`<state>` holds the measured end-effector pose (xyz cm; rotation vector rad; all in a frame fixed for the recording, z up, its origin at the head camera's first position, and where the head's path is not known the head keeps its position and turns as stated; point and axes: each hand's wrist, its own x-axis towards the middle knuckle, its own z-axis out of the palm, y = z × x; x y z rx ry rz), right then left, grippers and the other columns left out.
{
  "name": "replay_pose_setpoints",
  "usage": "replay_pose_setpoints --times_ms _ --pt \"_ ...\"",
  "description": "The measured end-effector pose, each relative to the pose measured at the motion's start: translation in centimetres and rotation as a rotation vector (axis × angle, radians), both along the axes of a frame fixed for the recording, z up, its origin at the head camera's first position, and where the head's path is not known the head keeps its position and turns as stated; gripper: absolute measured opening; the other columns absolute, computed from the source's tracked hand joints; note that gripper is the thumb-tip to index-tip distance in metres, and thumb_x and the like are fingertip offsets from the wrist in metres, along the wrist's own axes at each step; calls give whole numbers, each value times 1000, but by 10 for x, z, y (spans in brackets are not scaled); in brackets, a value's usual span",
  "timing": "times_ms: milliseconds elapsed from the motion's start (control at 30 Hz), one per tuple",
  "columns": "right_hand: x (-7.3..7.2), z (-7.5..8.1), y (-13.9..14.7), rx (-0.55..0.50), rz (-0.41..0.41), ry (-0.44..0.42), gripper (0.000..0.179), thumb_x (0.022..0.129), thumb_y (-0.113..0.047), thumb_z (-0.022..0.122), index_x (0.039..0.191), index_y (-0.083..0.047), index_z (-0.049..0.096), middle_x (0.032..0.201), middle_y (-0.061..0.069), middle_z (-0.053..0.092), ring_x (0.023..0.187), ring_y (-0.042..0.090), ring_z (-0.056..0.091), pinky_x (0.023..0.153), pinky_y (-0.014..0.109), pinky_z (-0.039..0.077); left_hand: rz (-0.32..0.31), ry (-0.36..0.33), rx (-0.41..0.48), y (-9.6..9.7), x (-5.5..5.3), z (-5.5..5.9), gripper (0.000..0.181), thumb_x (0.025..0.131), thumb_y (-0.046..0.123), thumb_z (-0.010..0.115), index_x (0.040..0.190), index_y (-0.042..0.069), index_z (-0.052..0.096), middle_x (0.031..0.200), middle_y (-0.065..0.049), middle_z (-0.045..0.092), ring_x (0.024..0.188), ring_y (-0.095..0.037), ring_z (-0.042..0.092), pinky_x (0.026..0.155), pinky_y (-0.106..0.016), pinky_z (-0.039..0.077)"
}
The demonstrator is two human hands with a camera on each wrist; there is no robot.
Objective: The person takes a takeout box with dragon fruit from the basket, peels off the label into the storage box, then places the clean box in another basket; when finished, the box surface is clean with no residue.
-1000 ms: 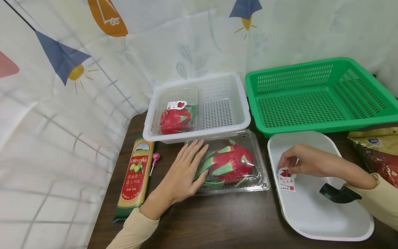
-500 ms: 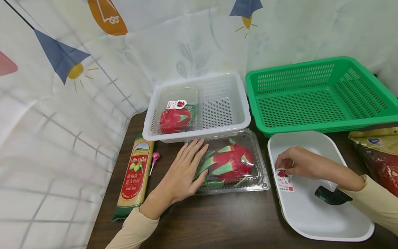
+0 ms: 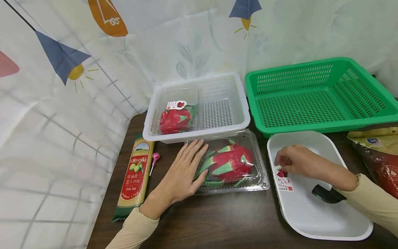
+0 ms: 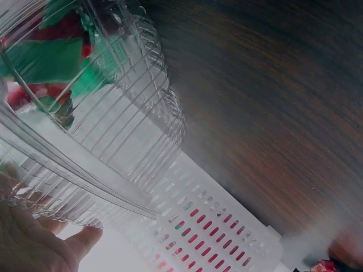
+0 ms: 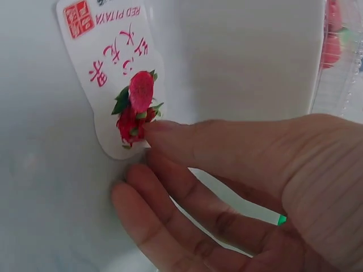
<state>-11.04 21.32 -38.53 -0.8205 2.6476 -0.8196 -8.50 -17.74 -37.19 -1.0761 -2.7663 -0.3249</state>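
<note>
My left hand [image 3: 186, 173] lies with straight fingers on the left end of a clear plastic clamshell box [image 3: 258, 176] with red and green dragon fruit [image 3: 231, 162] inside. In the left wrist view its fingertips touch the ribbed box side. Over the white tray [image 3: 329, 221], my right hand [image 3: 300, 162] pinches the rounded end of a label [image 3: 284, 183] between thumb and forefinger. The label [image 5: 110, 56], printed "RED PITAYA" with a fruit picture, is against the tray's left side; its other fingers curl loosely below.
A white basket [image 3: 239, 114] behind the box holds another boxed dragon fruit [image 3: 175, 121]. Right of it stands a green basket [image 3: 295, 128]. Spaghetti [image 3: 135, 173] and a pink lollipop [image 3: 155, 157] lie at left; a gold and red bag [image 3: 379, 155] lies at right.
My right hand has moved slightly left with the label, and its fingers now cover more of the label's top end. My left hand and the box have stayed in place.
</note>
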Motion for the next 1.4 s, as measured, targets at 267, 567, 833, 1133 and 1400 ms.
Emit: replay_pose_setpoints --times_ms 267,567,833,1133,1400 --pt "3 7 2 4 -1 -23 15 84 3 82 87 -11 77 81 -11 69 70 5 58 62 26 52 -2 -2 1 1 0 0 72 102 38 57 161 3 35 167 -18 33 157 -35 25 127 -56 18" --pt "11 3 4 -24 80 -39 9 86 1 81 89 -5 77 85 -10 70 75 2 62 68 27 56 -8 11 -1 0 1 -1 71 102 37 57 160 2 37 167 -19 33 156 -35 26 126 -56 19" --pt "17 20 3 15 -77 40 7 92 -3 76 98 -1 78 86 -5 74 76 8 64 66 29 55 -15 32 14 0 0 -1 70 102 35 58 160 2 38 165 -19 35 155 -36 28 125 -57 21" --pt "36 52 -12 -178 -132 137 26 93 -4 77 119 -4 73 113 4 75 94 17 72 78 30 61 -16 36 30 -2 0 -2 70 101 36 59 161 7 37 166 -16 35 155 -36 28 124 -60 23" --pt "41 57 -34 -268 -136 -45 51 102 -18 71 147 -4 53 138 19 60 115 33 69 78 36 63 -14 39 12 -1 0 1 71 100 39 60 162 13 38 166 -14 36 155 -36 28 123 -60 25"
